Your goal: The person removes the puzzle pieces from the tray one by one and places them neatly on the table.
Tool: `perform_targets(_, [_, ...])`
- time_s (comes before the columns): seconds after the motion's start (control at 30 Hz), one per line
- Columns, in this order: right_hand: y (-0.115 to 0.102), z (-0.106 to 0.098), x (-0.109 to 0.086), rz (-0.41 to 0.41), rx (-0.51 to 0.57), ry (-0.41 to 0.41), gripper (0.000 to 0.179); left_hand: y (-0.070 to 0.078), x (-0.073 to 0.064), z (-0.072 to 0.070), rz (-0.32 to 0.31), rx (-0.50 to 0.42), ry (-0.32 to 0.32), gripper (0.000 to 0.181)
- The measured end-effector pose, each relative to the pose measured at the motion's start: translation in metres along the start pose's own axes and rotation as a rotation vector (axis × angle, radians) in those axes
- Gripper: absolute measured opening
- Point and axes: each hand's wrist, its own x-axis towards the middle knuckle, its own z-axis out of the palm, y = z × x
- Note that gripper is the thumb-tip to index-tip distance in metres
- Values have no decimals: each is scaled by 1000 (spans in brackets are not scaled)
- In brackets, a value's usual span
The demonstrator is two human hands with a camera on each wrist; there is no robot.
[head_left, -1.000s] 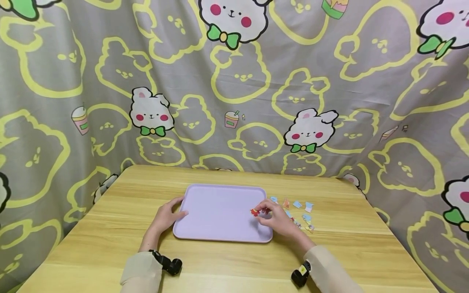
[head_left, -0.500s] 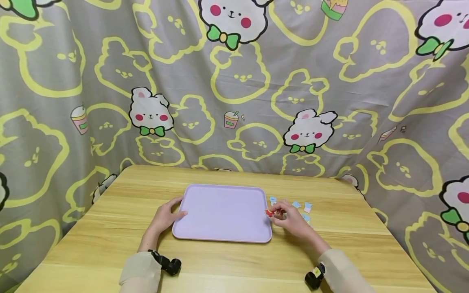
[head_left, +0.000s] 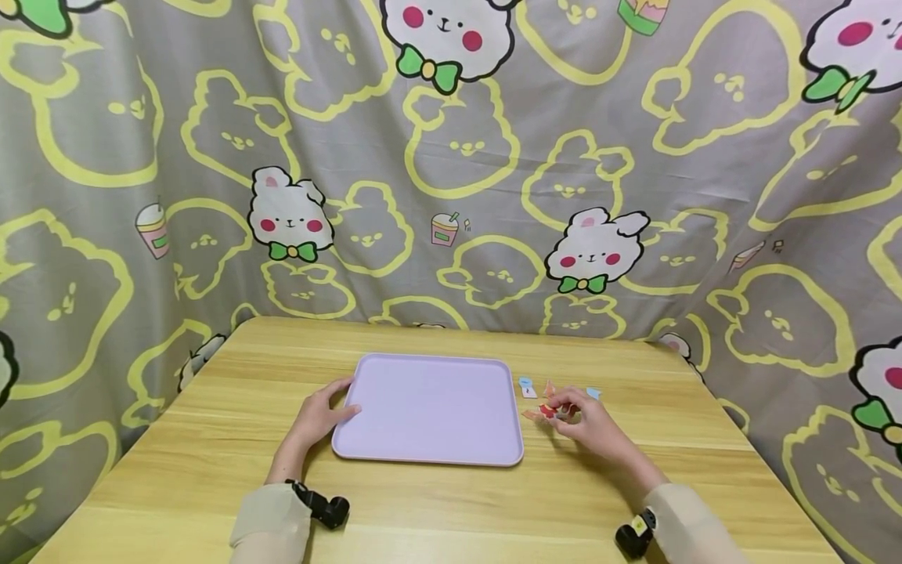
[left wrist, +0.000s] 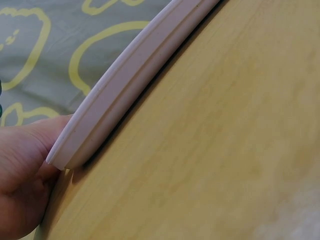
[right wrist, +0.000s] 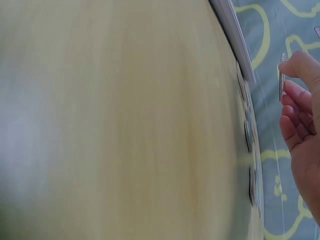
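My left hand [head_left: 319,415] grips the left edge of a lilac tray [head_left: 430,458], thumb over the rim. In the left wrist view the hand [left wrist: 22,175] holds the tray's side wall [left wrist: 115,90] at its near end. Just beyond the tray's right edge, my right hand [head_left: 590,424] pinches a small red jigsaw piece [head_left: 546,410] between thumb and fingertips. From the right wrist that piece [right wrist: 282,80] shows edge-on, raised above the table. Loose pieces lie below and around this hand, among them a blue-and-white one [head_left: 528,388] and an orange one [head_left: 530,415]; others are hidden under it.
A blue piece [head_left: 594,392] lies behind the right hand. The wooden table [head_left: 437,517] reaches back to a grey curtain [head_left: 395,157] printed with rabbits, which also hangs at both sides. Wrist cameras [head_left: 331,513] sit on both sleeves.
My right hand has moved right, from above the tray's right part to above the loose pieces, still pinching the red piece. The left hand and the tray have stayed in place.
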Motion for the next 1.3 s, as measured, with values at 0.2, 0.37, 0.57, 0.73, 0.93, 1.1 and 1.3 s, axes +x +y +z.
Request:
perform_targets(0.2, [10,-15,-9,18,-46,-20,19,1,0,-1,7,4,0,61])
perform_targets(0.37, [17,-27,-15,55,-74,-38,19,0,0,-1,9,4,-3,62])
perform_targets(0.57, [28,-39,-22,64,-107,-41,22,-1,0,-1,13,10,3,62])
perform_targets(0.73, [37,-49,-28,73,-147,-27,22,-2,1,0,17,8,-2,62])
perform_targets(0.93, [46,-62,-36,66,-169,-20,22,0,1,-1,17,11,-2,62])
perform_targets(1.1, [55,-70,-41,68,-187,-18,21,1,0,-2,15,10,-4,62])
perform_targets(1.3, [58,-76,-43,76,-224,-22,19,0,0,-1,4,10,-8,62])
